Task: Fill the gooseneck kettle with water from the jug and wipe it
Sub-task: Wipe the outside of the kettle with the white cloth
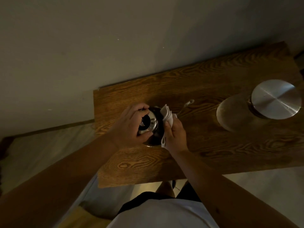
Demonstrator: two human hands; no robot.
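Observation:
A shiny steel gooseneck kettle (152,122) stands on the wooden table (205,145), its thin spout (188,103) pointing to the far right. My left hand (131,124) grips the kettle's top from the left, covering the handle and part of the lid. My right hand (175,135) presses a folded white cloth (167,116) against the kettle's right side. At the table's right end stands the jug (233,114), its round metal lid (276,99) facing up.
A pale wall (115,46) runs along the table's far edge. The table's left edge lies just beside my left hand, with light floor (41,150) below it. My legs and white shirt (164,213) are at the near edge.

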